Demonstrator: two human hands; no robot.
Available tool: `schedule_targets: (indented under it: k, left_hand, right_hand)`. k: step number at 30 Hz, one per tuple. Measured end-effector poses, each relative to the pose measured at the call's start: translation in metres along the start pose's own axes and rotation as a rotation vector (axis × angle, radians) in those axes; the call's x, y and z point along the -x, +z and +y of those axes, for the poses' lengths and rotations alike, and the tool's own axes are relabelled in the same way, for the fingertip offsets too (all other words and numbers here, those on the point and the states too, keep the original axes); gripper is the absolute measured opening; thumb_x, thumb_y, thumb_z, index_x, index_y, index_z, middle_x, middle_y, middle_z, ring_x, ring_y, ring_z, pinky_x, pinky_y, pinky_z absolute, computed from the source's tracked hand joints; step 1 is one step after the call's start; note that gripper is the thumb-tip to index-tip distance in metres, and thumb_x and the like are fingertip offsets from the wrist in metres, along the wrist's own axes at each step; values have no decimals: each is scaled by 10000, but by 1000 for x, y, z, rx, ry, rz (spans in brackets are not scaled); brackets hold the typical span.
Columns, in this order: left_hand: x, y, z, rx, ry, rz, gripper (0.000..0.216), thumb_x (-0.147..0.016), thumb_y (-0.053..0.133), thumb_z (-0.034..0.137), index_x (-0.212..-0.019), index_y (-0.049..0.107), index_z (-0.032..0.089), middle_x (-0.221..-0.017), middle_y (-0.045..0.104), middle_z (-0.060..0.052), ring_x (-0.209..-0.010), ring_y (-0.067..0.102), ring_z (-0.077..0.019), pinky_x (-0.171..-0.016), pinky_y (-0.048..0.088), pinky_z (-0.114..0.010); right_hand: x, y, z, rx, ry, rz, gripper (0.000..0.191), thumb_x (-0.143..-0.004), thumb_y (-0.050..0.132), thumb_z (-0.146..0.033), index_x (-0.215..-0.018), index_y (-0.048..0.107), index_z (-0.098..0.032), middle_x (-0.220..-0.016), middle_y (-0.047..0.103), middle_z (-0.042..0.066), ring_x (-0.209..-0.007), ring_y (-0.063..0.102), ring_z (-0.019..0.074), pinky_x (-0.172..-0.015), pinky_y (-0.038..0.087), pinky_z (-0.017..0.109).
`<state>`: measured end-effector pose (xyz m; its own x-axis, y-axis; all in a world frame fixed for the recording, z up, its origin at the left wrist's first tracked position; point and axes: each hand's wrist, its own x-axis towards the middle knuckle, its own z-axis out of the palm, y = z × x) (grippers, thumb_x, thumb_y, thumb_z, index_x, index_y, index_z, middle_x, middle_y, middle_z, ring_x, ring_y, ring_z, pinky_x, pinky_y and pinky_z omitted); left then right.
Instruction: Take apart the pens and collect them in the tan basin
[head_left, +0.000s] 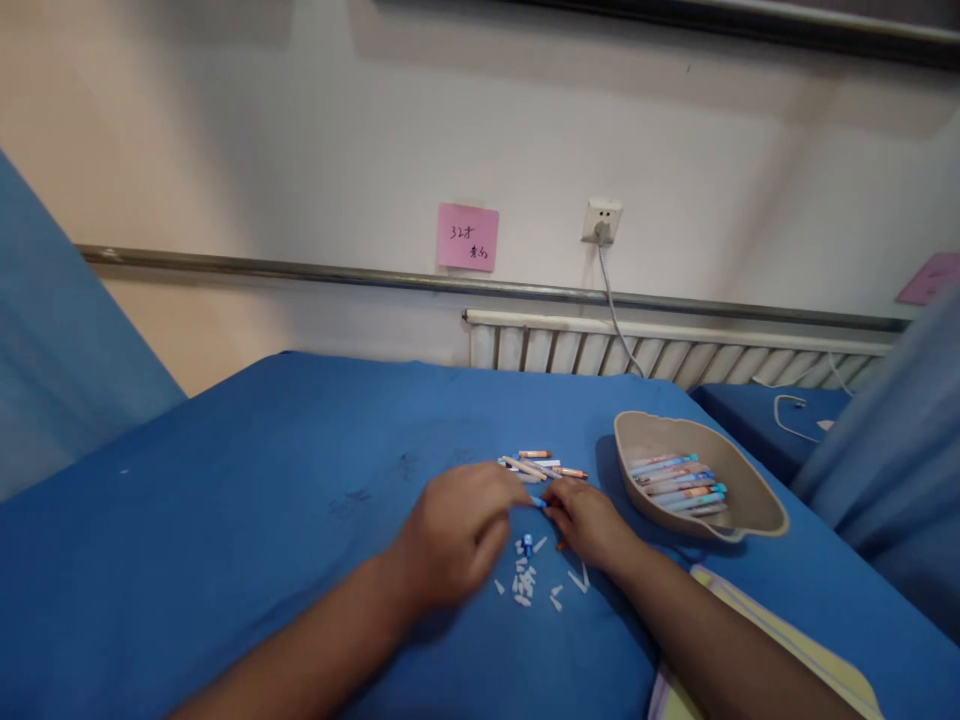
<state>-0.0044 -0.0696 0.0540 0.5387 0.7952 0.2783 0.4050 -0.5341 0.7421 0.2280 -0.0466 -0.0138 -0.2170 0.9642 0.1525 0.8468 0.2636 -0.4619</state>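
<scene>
My right hand (589, 522) is closed low over the blue sheet, its fingertips pinching a small blue pen (538, 502) of which only a short end shows. Opposite it, my left hand (461, 530) is curled, thumb and fingers bent, with its fingertips close to that blue end. It is slightly blurred, and what it pinches is hidden. Just beyond both hands lies a loose pile of pens (534, 468), some white, some orange-brown. Nearer me are several small white tapered pieces (523, 582) and a short blue piece (528, 545).
A beige basin (739, 470) holding several pens (679, 485) stands to the right. A yellow cloth-like item (787, 625) lies under my right forearm. Behind the blue-covered bed (247, 480) are a radiator (555, 345), a wall socket (601, 220) with a cable, and a pink note (467, 237).
</scene>
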Motion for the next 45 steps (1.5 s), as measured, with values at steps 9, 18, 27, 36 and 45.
schedule_targets:
  k: [9,18,27,36,45]
  left_hand:
    - [-41,-2,-66,-457,95,-78,289,-861,428,167,-1099,581,225,-1040,624,-58,-935,515,-224,-859,387,-353]
    - [-44,2,-66,-635,68,-96,189,-885,464,316,-865,605,193,-910,578,-60,-858,491,-215,-765,367,-327]
    - [-31,16,-61,-432,-76,21,245,-902,398,377,-869,552,189,-832,605,-49,-787,545,-203,-730,388,-304]
    - [-20,15,-65,-103,-151,94,270,-863,424,417,-905,581,201,-861,642,-21,-814,587,-188,-742,432,-271]
    - [-30,12,-72,87,-231,150,234,-749,567,363,-870,634,175,-839,663,-22,-827,601,-202,-742,465,-276]
  right_hand:
    - [10,-11,1,-76,-96,10,63,-813,530,-218,-856,574,-205,-875,606,29,-798,569,158,-688,406,233]
    - [-7,5,-3,-32,-2,23,106,-833,508,-192,-900,589,-207,-945,621,40,-881,576,165,-772,399,244]
    - [-5,0,-19,222,-29,-39,245,-840,403,-97,-1002,582,-135,-1029,608,135,-963,559,221,-826,378,297]
    - [2,-1,-17,-53,64,144,171,-860,406,-208,-878,574,-174,-859,630,63,-787,584,171,-717,408,253]
    - [-1,18,-10,-870,360,268,338,-756,498,-525,-721,526,-190,-455,453,-67,-391,380,96,-406,303,206]
